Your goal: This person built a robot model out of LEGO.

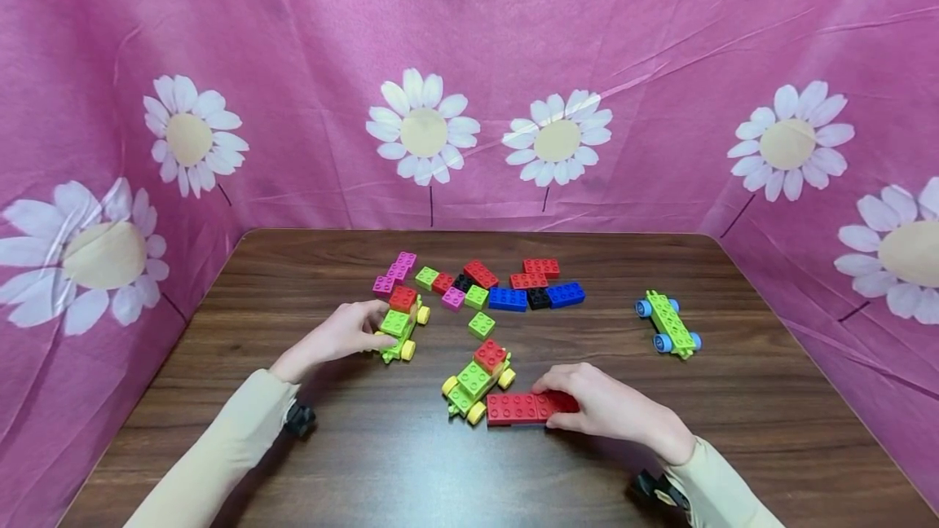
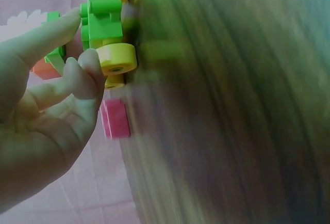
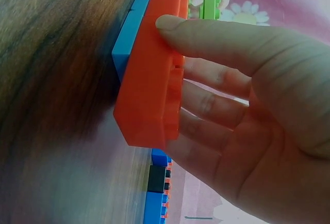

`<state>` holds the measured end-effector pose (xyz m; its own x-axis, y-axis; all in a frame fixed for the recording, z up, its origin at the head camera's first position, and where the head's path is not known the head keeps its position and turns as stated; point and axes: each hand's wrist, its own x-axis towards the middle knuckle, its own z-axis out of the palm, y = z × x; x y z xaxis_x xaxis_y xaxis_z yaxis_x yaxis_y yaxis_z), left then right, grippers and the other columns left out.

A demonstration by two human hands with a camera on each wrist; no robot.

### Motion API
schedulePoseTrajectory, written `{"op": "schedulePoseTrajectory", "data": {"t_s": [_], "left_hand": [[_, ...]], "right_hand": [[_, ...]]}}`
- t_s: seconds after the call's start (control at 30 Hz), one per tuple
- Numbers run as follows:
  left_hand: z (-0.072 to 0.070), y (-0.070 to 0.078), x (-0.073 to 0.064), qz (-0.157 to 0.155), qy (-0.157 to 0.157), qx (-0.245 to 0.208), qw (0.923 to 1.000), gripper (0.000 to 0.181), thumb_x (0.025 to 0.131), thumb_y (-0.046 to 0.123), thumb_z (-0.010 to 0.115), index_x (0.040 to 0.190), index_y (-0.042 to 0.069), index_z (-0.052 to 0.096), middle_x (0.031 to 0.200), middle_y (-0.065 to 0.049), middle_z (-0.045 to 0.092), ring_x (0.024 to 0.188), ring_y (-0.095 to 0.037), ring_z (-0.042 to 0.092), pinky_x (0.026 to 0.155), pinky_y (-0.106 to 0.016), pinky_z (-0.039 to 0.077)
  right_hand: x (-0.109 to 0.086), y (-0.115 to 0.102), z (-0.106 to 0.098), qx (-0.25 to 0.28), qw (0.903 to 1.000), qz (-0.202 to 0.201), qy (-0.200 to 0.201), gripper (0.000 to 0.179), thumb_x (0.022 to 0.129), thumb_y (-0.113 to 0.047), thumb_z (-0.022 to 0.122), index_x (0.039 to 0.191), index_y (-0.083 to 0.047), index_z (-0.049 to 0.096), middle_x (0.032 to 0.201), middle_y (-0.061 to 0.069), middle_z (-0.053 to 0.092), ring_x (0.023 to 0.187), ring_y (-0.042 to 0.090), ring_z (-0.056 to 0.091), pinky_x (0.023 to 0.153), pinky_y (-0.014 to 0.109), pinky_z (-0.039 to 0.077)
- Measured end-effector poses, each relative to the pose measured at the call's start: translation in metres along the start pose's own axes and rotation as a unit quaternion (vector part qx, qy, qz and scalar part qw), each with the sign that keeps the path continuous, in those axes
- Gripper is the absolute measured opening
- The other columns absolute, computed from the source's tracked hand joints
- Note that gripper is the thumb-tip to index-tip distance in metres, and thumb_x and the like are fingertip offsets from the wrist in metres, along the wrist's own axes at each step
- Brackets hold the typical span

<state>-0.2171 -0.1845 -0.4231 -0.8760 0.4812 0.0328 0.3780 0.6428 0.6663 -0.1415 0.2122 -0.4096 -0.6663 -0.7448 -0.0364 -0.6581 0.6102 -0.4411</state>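
Observation:
At the left of the head view, my left hand (image 1: 339, 341) grips a toy car (image 1: 396, 324) with a green base and yellow wheels, carrying a green and a red brick. The left wrist view shows thumb and fingers at the green car (image 2: 104, 22) and its yellow wheel. My right hand (image 1: 609, 404) pinches the right end of a row of red bricks (image 1: 512, 409). In the right wrist view a blue brick (image 3: 131, 33) sits under the red bricks (image 3: 147, 74). Close to the row's left end stands a second yellow-wheeled car (image 1: 473, 381).
A bare green car base with blue wheels (image 1: 667, 324) stands at the right. Several loose bricks lie farther back: pink bricks (image 1: 399, 267), red bricks (image 1: 530, 279), blue bricks (image 1: 508, 299) and a green brick (image 1: 481, 324). Pink flowered cloth (image 1: 484, 210) hangs behind the wooden table (image 1: 308, 259).

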Motion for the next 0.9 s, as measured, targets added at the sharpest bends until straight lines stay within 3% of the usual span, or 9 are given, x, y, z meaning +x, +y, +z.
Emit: {"op": "schedulePoseTrajectory", "data": {"t_s": [0.47,0.7,0.9], "left_hand": [[0.029,0.032,0.003,0.051,-0.05,0.016,0.9973,0.052,0.083,0.026,0.079,0.119,-0.004,0.058,0.087,-0.009,0.07,0.067,-0.003,0.054,0.059,-0.019,0.047],[0.039,0.045,0.003,0.04,-0.054,-0.006,0.9977,0.063,0.081,0.027,0.082,0.128,-0.003,0.051,0.081,-0.004,0.065,0.06,-0.001,0.05,0.056,-0.018,0.045],[0.048,0.055,0.001,0.047,-0.059,-0.01,0.9971,0.064,0.08,0.028,0.083,0.126,-0.003,0.051,0.076,-0.001,0.064,0.057,0.0,0.05,0.055,-0.017,0.045]], "right_hand": [[-0.002,-0.001,-0.001,-0.006,0.9999,-0.009,0.01,0.029,0.086,-0.02,0.076,0.113,-0.012,0.07,0.109,-0.003,0.071,0.097,0.004,0.064,0.084,0.027,0.057],[-0.006,-0.003,-0.007,-0.003,0.9998,-0.007,0.017,0.03,0.085,-0.018,0.075,0.113,-0.012,0.069,0.109,-0.003,0.071,0.095,0.002,0.062,0.082,0.025,0.056],[-0.013,-0.003,-0.013,-0.014,0.9996,-0.012,0.023,0.031,0.083,-0.018,0.075,0.113,-0.014,0.069,0.109,-0.004,0.071,0.096,0.001,0.062,0.082,0.025,0.057]]}}
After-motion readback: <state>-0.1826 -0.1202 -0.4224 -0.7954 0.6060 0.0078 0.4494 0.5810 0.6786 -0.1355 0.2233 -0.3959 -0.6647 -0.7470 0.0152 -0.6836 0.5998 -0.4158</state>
